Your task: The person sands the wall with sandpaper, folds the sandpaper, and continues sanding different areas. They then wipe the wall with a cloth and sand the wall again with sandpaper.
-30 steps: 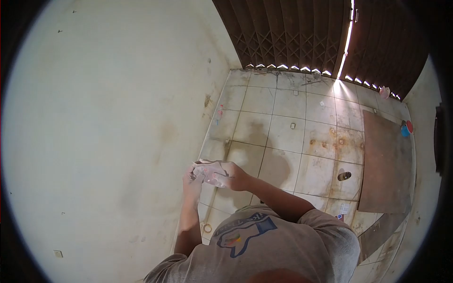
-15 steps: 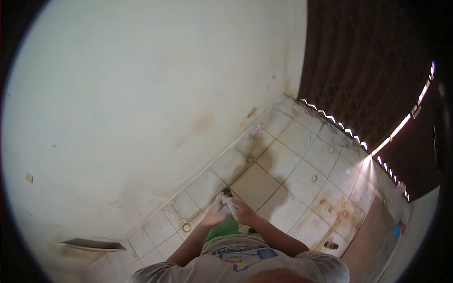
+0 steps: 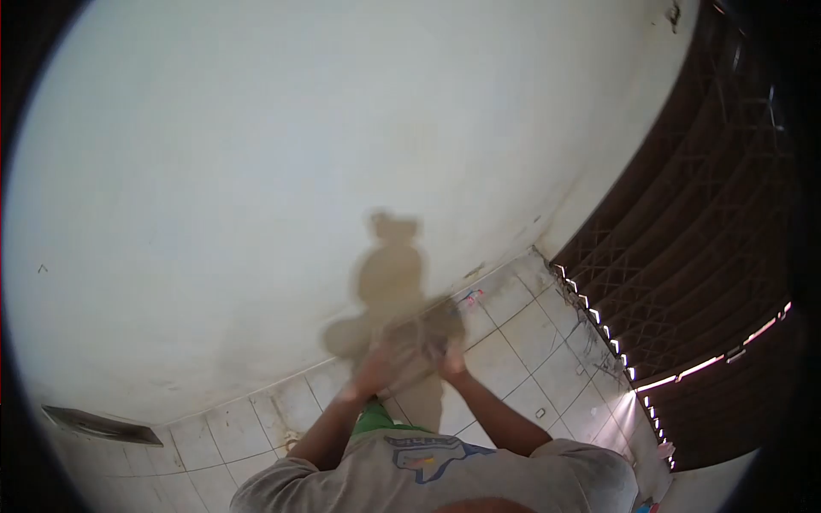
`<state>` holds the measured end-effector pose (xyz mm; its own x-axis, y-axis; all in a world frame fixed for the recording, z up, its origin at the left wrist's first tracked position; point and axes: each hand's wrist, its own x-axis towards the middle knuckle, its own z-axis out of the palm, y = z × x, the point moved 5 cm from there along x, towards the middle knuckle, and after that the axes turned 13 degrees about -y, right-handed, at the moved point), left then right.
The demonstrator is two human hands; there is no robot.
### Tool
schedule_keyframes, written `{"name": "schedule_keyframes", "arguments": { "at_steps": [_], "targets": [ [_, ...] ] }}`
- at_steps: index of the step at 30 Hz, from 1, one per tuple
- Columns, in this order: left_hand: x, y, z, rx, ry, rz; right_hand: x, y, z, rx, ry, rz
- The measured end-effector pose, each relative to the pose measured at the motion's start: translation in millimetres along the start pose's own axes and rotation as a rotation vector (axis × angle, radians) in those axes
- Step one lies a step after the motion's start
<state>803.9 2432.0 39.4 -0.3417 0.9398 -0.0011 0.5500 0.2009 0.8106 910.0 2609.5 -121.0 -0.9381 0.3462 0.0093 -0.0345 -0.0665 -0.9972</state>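
My left hand (image 3: 374, 373) is held out in front of my body, blurred by motion. To its right, my right hand (image 3: 448, 362) is raised at about the same height, with a gap between the two. Its fingers are smeared, and a dark patch shows near their tips; I cannot make out whether it is an object or shadow. Behind both hands, the shadow (image 3: 392, 275) of my body falls on the white wall (image 3: 214, 171) and the tiled floor.
Pale floor tiles (image 3: 505, 359) run along the wall's foot. A small pink and blue item (image 3: 469, 297) lies in the shadow by the wall. On the right stands a dark folding metal shutter (image 3: 684, 256), light coming under it. A dark flat panel (image 3: 103, 426) is at lower left.
My hands were together low in front of me; now they are apart and farther forward. The view has turned toward the wall, and my shadow now falls up it.
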Motion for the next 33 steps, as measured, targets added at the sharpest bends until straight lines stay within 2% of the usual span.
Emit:
{"name": "schedule_keyframes", "arguments": {
  "at_steps": [1, 4, 6, 8, 10, 13, 15, 16, 19, 20, 22, 23, 24, 26, 29, 33],
  "targets": [
    [17, -2, -28, -0.233, 0.025, 0.016, 33, -32, -10, -0.182, 0.045, 0.036],
    [48, -13, -93, -0.585, -0.106, 0.07, 120, -175, -26, -0.685, 0.155, 0.049],
    [61, -33, -120, -0.421, -0.185, -0.038, 174, -214, -56, -0.786, 0.392, -0.33],
    [58, -43, -139, -0.311, -0.209, -0.118, 213, -267, -62, -0.354, 0.505, -0.475],
    [60, -38, -146, -0.268, -0.172, -0.142, 239, -309, -62, -0.366, 0.657, -0.617],
    [53, -33, -134, -0.221, -0.182, -0.214, 292, -300, -31, -0.506, 0.724, -0.779],
    [52, -25, -126, -0.36, -0.247, -0.098, 317, -260, 23, -0.714, 0.503, -0.641],
    [51, -22, -122, -0.428, -0.265, -0.052, 306, -282, 65, -0.792, 0.524, -0.709],
    [60, -46, -96, -0.568, -0.417, -0.022, 316, -220, 92, -0.791, 0.332, -0.908],
    [62, -48, -95, -0.469, -0.391, -0.064, 332, -190, 82, -0.705, 0.311, -0.928],
    [66, -44, -110, -0.468, -0.279, -0.167, 361, -163, 47, -0.398, 0.277, -0.918],
    [64, -36, -120, -0.474, -0.221, -0.223, 373, -159, 28, -0.175, 0.265, -0.878],
    [63, -29, -133, -0.472, -0.136, -0.281, 385, -169, 11, -0.119, 0.308, -0.832],
    [66, -16, -159, -0.453, 0.025, -0.394, 401, -213, -27, -0.286, 0.419, -0.755],
    [62, -33, -156, -0.507, 0.249, -0.366, 415, -266, -74, -0.363, 0.508, -0.727],
    [56, -26, -132, -0.595, 0.324, -0.417, 412, -294, -86, -0.424, 0.48, -0.769]
  ]
}}
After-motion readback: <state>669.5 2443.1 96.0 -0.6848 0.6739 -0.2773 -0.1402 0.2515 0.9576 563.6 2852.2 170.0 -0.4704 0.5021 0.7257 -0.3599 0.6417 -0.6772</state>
